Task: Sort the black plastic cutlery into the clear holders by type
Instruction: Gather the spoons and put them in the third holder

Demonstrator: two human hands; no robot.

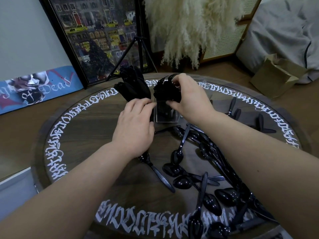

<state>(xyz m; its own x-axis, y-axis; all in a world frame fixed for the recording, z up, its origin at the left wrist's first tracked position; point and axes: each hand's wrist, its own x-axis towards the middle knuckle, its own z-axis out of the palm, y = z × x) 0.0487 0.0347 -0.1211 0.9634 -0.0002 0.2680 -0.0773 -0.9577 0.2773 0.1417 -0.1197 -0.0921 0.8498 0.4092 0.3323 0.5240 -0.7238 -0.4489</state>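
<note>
Knives of black plastic [133, 83] are standing bunched in a clear holder at the far left of the round dark wooden table [77, 135]. Beside them, the left hand [136, 125] is resting fingertips against the clear square holder [164, 113], while the right hand [187, 95] is gripping the black plastic forks [164, 91] bunched inside it. Loose black plastic spoons [181, 181] are lying scattered to the right.

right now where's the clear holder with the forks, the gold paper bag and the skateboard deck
clear holder [165, 116]: head view, on its transparent front wall
gold paper bag [276, 78]: head view, on its side panel
skateboard deck [34, 88]: head view, on its printed face
</note>
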